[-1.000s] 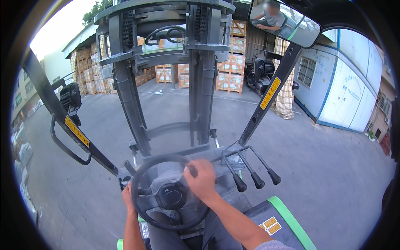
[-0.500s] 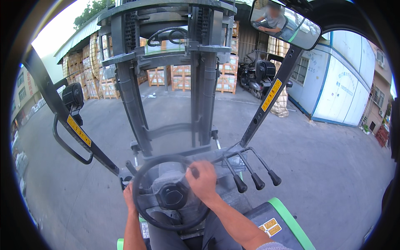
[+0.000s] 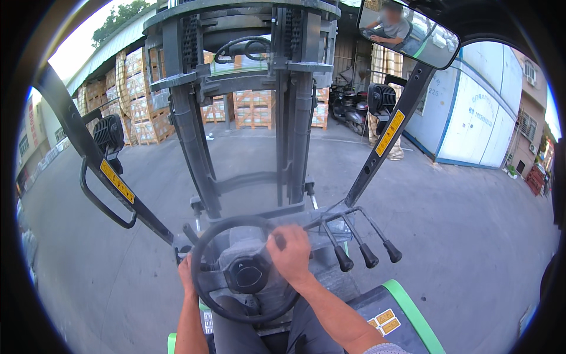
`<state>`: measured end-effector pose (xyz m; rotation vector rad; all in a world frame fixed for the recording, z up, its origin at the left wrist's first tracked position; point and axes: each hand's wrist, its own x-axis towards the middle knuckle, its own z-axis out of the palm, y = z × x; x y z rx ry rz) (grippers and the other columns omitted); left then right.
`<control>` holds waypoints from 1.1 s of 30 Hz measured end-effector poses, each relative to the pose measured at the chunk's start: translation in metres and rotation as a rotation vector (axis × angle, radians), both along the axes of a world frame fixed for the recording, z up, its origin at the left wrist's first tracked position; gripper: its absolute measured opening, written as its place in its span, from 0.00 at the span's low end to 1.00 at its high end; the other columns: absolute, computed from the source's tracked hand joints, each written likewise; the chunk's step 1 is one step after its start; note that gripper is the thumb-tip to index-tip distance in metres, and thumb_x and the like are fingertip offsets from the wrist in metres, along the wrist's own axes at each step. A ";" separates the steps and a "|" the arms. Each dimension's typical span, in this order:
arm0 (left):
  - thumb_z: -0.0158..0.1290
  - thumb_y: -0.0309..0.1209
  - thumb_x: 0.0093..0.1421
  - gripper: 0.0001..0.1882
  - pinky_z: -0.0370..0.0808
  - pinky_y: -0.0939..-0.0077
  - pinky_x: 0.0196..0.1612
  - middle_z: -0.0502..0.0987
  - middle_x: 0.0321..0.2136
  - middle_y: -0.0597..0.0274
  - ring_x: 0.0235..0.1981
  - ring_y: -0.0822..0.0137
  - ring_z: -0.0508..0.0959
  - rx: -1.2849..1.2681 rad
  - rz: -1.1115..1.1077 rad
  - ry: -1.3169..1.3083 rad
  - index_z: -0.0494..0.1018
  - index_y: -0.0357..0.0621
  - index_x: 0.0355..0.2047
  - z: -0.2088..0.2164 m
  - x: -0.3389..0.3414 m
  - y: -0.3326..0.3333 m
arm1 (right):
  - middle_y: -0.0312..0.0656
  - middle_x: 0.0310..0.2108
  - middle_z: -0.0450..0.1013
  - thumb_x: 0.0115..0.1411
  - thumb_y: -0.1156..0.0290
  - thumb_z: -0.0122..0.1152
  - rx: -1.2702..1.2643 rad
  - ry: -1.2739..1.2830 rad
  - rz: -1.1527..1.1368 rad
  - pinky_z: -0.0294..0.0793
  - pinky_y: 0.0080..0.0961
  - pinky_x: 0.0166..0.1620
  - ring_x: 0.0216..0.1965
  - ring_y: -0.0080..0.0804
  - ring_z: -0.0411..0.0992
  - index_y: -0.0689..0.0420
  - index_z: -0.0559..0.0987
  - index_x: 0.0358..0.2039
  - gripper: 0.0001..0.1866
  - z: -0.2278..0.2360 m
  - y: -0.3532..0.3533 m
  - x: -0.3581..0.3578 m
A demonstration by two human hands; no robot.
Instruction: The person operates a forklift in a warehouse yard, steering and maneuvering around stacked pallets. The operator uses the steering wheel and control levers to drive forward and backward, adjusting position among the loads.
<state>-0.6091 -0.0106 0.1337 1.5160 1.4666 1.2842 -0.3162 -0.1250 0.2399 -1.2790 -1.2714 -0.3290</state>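
Note:
I sit at the black steering wheel (image 3: 246, 320) of a forklift. My right hand (image 3: 290, 251) is closed at the wheel's upper right, its fingers curled round a dark knob on the rim. My left hand (image 3: 186, 274) is at the wheel's left side, closed against the rim, with its fingers partly hidden behind it. A short dark lever (image 3: 190, 233) sticks up just above my left hand. To the right of my right hand are three black-knobbed control levers (image 3: 369, 255), which neither hand touches.
The dark lift mast (image 3: 289, 135) stands ahead between two posts. Beyond the grey paved yard (image 3: 448, 236) are stacked wooden crates (image 3: 253, 109), a parked motorbike (image 3: 352, 109) and a white-blue cabin (image 3: 471, 112). A mirror (image 3: 410, 32) hangs at upper right.
The crates, motorbike and cabin have shifted left relative to the mast, so the forklift has swung slightly right. Both hands keep nearly the same places on the wheel.

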 end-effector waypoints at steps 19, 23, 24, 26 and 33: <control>0.43 0.45 0.73 0.27 0.70 0.61 0.33 0.77 0.22 0.55 0.25 0.67 0.72 -0.013 -0.057 0.027 0.76 0.30 0.32 -0.016 -0.059 0.045 | 0.44 0.34 0.75 0.54 0.73 0.69 -0.006 -0.010 -0.148 0.72 0.41 0.44 0.39 0.48 0.73 0.57 0.79 0.33 0.08 -0.008 0.013 -0.075; 0.42 0.46 0.73 0.28 0.70 0.59 0.34 0.76 0.22 0.50 0.26 0.64 0.71 0.011 -0.080 0.057 0.75 0.30 0.30 -0.010 -0.069 0.050 | 0.43 0.35 0.75 0.53 0.73 0.69 -0.033 0.008 -0.155 0.72 0.41 0.45 0.40 0.46 0.73 0.55 0.79 0.34 0.09 -0.009 0.018 -0.089; 0.42 0.46 0.73 0.28 0.70 0.59 0.34 0.76 0.22 0.50 0.26 0.63 0.71 0.003 -0.076 0.065 0.75 0.30 0.30 -0.009 -0.071 0.052 | 0.42 0.36 0.76 0.53 0.73 0.69 -0.053 0.021 -0.154 0.71 0.41 0.46 0.40 0.45 0.73 0.55 0.79 0.34 0.09 -0.010 0.019 -0.093; 0.43 0.46 0.73 0.28 0.70 0.59 0.34 0.75 0.21 0.49 0.25 0.63 0.71 0.037 -0.088 0.062 0.74 0.29 0.30 -0.010 -0.075 0.057 | 0.42 0.35 0.75 0.53 0.73 0.69 -0.034 0.017 -0.148 0.71 0.40 0.45 0.39 0.45 0.73 0.55 0.78 0.34 0.09 -0.011 0.023 -0.098; 0.43 0.45 0.72 0.28 0.70 0.60 0.31 0.73 0.19 0.51 0.23 0.63 0.70 -0.002 -0.071 0.042 0.73 0.29 0.27 -0.018 -0.092 0.080 | 0.42 0.33 0.75 0.55 0.75 0.67 -0.024 -0.011 -0.163 0.70 0.39 0.44 0.37 0.45 0.73 0.57 0.77 0.34 0.08 -0.020 0.041 -0.124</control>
